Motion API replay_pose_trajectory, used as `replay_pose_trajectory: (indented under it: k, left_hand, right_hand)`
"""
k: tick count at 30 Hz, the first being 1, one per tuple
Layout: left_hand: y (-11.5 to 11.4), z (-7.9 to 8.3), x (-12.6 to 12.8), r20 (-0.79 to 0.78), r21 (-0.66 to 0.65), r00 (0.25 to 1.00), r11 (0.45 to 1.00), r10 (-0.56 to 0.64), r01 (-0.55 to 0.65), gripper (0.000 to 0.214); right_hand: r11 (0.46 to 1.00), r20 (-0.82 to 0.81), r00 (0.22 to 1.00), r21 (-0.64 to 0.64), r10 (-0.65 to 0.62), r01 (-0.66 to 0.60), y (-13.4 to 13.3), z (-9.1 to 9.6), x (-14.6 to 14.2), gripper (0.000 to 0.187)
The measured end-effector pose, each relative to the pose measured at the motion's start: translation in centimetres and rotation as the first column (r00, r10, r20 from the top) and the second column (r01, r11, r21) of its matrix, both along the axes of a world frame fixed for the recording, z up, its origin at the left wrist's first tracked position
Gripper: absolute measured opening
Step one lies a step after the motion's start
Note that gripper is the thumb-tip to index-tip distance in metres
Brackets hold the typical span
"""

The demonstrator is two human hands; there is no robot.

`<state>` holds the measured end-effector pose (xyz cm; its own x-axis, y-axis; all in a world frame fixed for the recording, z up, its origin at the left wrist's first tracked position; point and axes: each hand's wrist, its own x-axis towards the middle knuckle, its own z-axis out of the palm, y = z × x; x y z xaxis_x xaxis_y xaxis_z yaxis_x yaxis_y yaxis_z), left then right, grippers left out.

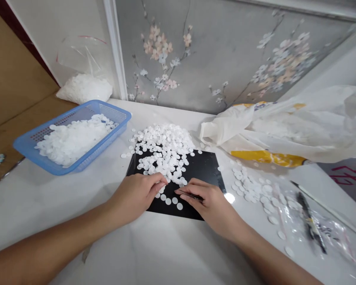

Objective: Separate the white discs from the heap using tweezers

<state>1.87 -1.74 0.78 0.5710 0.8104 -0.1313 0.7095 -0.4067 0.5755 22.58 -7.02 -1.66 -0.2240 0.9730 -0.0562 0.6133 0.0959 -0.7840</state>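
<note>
A loose heap of small white round discs (pixel 172 136) spreads over the back of a black board (pixel 200 170) and onto the table behind it. My left hand (pixel 133 196) is over the board's left front, thumb and fingertips pinched together at the near edge of the heap. Whatever is in that pinch is too small to make out. My right hand (pixel 215 202) grips a pair of dark, thin tweezers (pixel 192 194), their tips pointing left toward my left fingertips. Between and below the hands, several single discs (pixel 168 201) lie in a loose curve on the black surface.
A blue plastic basket (pixel 90 158) of white discs stands left, with a clear bag (pixel 84 89) of white pieces behind. A white plastic bag (pixel 284 130) lies at right. Nearer are scattered discs (pixel 246 184), a black pen (pixel 310 221), a thin white stick (pixel 326 208) and clear bags.
</note>
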Motion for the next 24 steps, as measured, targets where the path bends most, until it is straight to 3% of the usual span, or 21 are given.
replay_pose_trajectory:
  k: [3, 6, 10, 19, 21, 24]
  left_hand:
    - [0.0, 0.1, -0.1, 0.059, -0.033, 0.997, 0.998, 0.048, -0.046, 0.032]
    - [-0.2, -0.1, -0.1, 0.153, -0.173, 0.983, 0.982, 0.1, -0.073, 0.032]
    - [-0.2, -0.6, 0.0, 0.293, -0.396, 0.941, 0.917, 0.167, -0.039, 0.033]
    - [0.0, -0.5, 0.2, 0.373, -0.595, 0.881, 0.804, 0.29, -0.013, 0.04]
    - [0.0, -0.4, 0.2, 0.36, -0.566, 0.894, 0.824, 0.266, -0.017, 0.038]
    - [-0.1, -0.4, 0.1, 0.283, -0.402, 0.945, 0.915, 0.166, -0.04, 0.03]
  right_hand:
    - [1.0, 0.008, 1.0, 0.017, -0.015, 0.015, 0.0, -0.1, -0.2, 0.016]
    - [1.0, 0.031, 0.999, 0.013, -0.009, 0.009, -0.1, -0.4, -0.5, 0.01]
    - [1.0, 0.073, 0.997, 0.002, -0.022, 0.021, -0.1, -0.5, -1.2, 0.006]
    - [1.0, 0.052, 0.998, -0.003, -0.022, 0.023, -0.1, -0.2, -1.2, 0.003]
    - [0.999, 0.055, 0.998, -0.025, -0.019, 0.021, -0.1, -0.2, -1.3, 0.007]
    - [0.999, 0.054, 0.997, -0.009, -0.051, 0.051, 0.0, -0.2, -1.5, 0.009]
